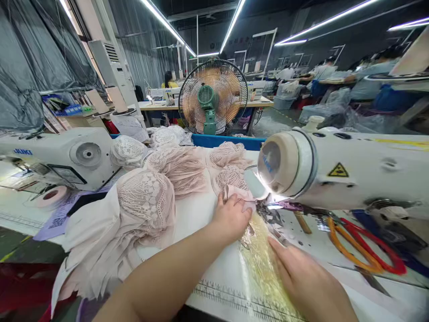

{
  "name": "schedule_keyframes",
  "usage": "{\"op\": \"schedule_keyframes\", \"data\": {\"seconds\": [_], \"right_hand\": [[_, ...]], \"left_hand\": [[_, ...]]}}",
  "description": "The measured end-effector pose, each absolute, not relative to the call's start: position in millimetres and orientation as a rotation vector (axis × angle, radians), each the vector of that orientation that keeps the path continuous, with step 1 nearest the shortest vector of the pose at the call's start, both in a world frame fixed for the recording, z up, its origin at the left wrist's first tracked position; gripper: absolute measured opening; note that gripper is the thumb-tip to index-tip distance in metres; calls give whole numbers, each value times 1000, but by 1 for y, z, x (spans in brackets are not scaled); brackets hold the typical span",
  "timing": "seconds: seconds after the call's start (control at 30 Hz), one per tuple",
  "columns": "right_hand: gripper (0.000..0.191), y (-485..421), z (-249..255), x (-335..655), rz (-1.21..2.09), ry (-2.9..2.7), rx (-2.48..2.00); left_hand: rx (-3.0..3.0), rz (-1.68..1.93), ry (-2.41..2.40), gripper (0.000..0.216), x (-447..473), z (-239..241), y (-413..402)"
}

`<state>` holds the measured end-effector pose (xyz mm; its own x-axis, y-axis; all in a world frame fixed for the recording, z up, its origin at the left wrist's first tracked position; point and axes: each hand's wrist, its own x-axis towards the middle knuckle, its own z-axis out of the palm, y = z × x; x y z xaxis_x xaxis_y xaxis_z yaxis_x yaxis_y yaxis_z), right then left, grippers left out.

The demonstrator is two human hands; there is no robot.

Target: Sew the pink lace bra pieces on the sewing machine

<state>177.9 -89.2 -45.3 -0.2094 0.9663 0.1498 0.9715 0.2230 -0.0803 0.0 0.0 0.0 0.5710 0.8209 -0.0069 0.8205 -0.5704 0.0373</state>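
My left hand (233, 215) is closed on the edge of a pale pink lace bra (231, 178), just left of the lit needle area of a white sewing machine (351, 167). The bra's lace cups lie flat beyond the fingers. Low on the right, my right hand (301, 275) rests beside a strip of shiny yellowish film (259, 255), fingers stretched forward and nothing visibly gripped. Its lower fingers are partly hidden. A pile of lace bra cups (145, 197) sits left of my left forearm.
Orange-handled and red-handled scissors (351, 246) lie under the machine arm at right. A second sewing machine (77, 154) and a tape roll (52, 197) are at left. A large fan (211, 96) stands behind the table; people sit at far stations.
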Motion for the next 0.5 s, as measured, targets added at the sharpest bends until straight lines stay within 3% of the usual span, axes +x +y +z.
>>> {"op": "schedule_keyframes", "data": {"seconds": [0.33,0.5], "right_hand": [[41,-93,-37,170,-121,-2203,-1898],[42,-89,-33,170,-1,-2282,-1943]], "left_hand": [[2688,48,1462,37,0,3,-3],[2638,67,1465,37,-1,2,-1]]}}
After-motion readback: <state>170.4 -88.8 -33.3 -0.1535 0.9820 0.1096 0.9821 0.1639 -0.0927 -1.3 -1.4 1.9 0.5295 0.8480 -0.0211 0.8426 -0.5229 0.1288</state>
